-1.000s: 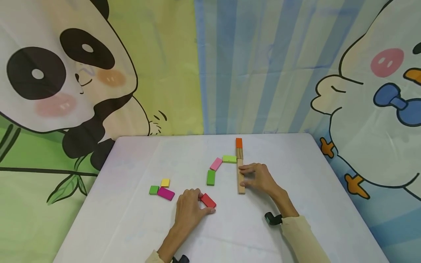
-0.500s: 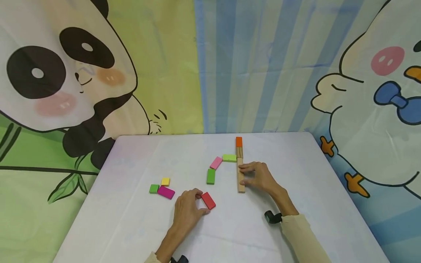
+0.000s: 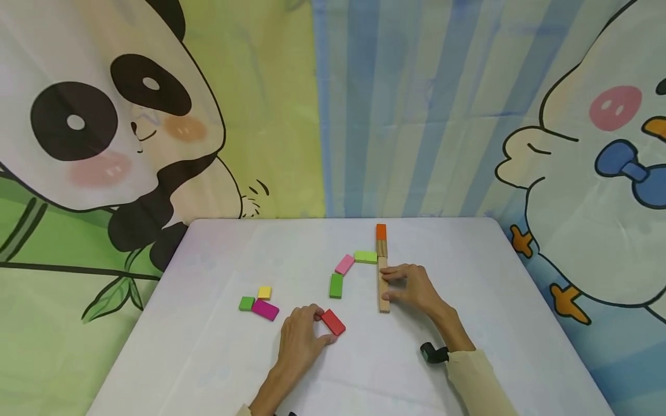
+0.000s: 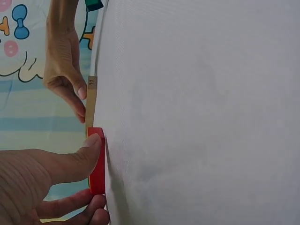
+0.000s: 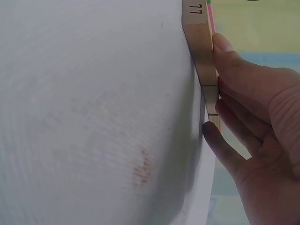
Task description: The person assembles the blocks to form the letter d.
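Near the table's middle my left hand (image 3: pixel 299 341) holds a red rectangular block (image 3: pixel 333 322) by its two ends, thumb at the near end and fingers at the far one. The left wrist view shows the thumb on the end of that red block (image 4: pixel 97 176). To the right, my right hand (image 3: pixel 418 289) rests its thumb and fingertips on a long strip of plain wood (image 3: pixel 383 283). Dark marks show on the near end of this wood strip (image 5: pixel 194 28) in the right wrist view. A striped wooden block (image 3: pixel 382 248) and an orange block (image 3: pixel 381 231) continue the line.
A light green block (image 3: pixel 366 257), a pink block (image 3: pixel 345 264) and a green block (image 3: pixel 336 286) curve leftward from the strip. Farther left sit a small green block (image 3: pixel 247 303), a yellow block (image 3: pixel 264 293) and a magenta block (image 3: pixel 265 309) on the white table (image 3: pixel 208 358).
The red block has turned slightly between my left thumb and fingers, steeper half a second ago and less so now. My right hand keeps its place on the strip. The head view has shifted a little.
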The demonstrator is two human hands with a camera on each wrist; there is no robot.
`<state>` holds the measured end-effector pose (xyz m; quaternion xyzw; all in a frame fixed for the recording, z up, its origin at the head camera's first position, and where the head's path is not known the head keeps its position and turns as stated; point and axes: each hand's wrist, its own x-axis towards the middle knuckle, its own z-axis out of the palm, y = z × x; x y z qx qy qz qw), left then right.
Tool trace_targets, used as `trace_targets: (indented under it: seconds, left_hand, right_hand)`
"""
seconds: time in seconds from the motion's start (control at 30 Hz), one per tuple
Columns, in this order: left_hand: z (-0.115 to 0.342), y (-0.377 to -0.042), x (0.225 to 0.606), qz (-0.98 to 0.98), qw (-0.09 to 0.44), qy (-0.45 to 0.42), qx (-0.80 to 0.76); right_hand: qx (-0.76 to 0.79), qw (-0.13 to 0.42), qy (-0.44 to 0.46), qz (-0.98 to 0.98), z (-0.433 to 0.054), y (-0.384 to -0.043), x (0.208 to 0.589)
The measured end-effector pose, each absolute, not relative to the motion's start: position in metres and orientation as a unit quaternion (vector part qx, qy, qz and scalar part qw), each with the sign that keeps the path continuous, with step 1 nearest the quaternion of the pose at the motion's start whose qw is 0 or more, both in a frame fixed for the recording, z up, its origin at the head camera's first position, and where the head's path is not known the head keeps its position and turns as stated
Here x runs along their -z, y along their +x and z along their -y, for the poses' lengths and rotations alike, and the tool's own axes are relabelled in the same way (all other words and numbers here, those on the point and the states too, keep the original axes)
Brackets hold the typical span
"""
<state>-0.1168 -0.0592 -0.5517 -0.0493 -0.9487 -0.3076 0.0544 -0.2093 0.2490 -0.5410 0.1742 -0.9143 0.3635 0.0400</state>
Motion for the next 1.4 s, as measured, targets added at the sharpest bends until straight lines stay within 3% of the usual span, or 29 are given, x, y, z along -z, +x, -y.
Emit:
trace_targets:
  seconds: [1.4]
  left_hand:
    - [0.029, -0.131, 0.548, 0.93, 0.072, -0.02, 0.36]
  right_hand:
    - [-0.372, 0.032, 0.178, 0.91, -0.252, -0.215, 0.54]
